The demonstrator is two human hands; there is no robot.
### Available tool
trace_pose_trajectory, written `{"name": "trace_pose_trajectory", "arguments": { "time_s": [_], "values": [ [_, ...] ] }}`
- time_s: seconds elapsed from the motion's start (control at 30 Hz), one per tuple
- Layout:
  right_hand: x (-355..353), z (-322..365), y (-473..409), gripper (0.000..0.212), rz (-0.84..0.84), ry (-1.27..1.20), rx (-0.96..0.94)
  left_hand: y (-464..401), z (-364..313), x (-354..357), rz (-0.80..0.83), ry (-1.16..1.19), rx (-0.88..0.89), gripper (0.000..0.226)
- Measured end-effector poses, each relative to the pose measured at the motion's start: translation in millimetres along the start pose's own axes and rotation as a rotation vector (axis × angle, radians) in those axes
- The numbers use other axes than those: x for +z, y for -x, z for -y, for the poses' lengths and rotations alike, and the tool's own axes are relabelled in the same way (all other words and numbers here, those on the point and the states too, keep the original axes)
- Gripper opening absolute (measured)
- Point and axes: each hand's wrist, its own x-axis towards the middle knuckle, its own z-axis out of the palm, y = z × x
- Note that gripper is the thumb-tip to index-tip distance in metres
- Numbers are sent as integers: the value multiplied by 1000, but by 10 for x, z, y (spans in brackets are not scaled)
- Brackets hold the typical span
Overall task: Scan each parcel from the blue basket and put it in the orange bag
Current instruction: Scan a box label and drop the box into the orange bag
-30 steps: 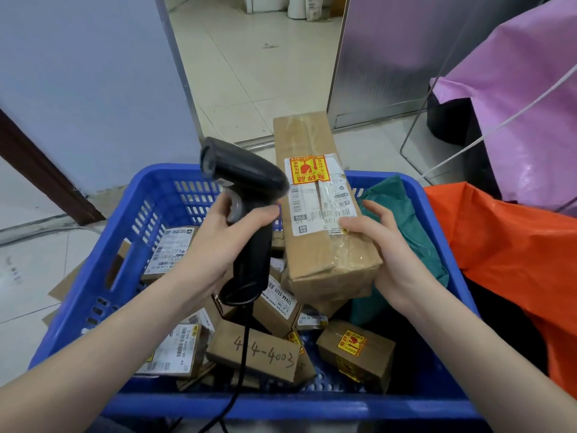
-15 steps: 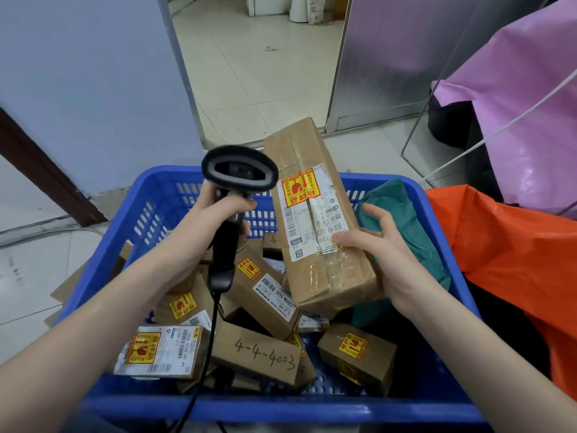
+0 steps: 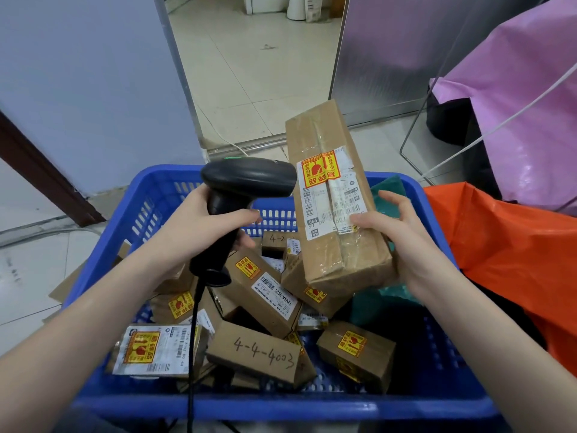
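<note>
Above the blue basket [image 3: 150,198], right hand's [image 3: 415,245] grip clamped on long parcel [image 3: 331,195], long axis tilted up-and-away, left hand [image 3: 199,226] clutching scanner [image 3: 246,179].

One head-worn camera looks forward and down, close over the blue basket [image 3: 131,214] and floor.

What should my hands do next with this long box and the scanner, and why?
Probably tilt the scanner in your left hand onto the barcode label: your right hand holds the long box label-up beside it, still above the blue basket.
</note>
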Motion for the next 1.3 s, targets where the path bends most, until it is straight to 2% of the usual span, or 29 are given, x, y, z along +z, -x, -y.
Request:
{"name": "trace_pose_trajectory", "arguments": {
  "time_s": [0.23,0.37,0.43,0.53,0.67,0.73,0.87,0.93,1.07,1.3],
  "values": [
    [-9,5,-9,76,-7,47,-21,-27,4,-23,-17,-111,28,8],
    [33,-49,-2,77,-70,79,-103,-15,28,34,25,-80,-22,18],
    [70,-88,4,74,-107,86,-158,15,43,107,58,-10,-81,23],
    [116,-125,19,78,-142,83,-239,71,68,237,60,157,-166,13],
    [181,-117,84,96,-120,100,-335,109,59,346,90,357,-246,41],
    [205,-141,101,107,-66,159,-352,128,51,360,69,380,-234,39],
    [257,-196,98,125,4,100,-273,147,76,343,19,278,-129,38],
    [268,-205,71,125,-2,14,-224,127,91,323,-11,236,-110,41],
    [238,-194,32,124,-12,12,-98,130,126,369,-19,149,-60,25],
    [223,-183,80,115,1,75,31,133,189,409,-12,-35,37,38]
  ]
}}
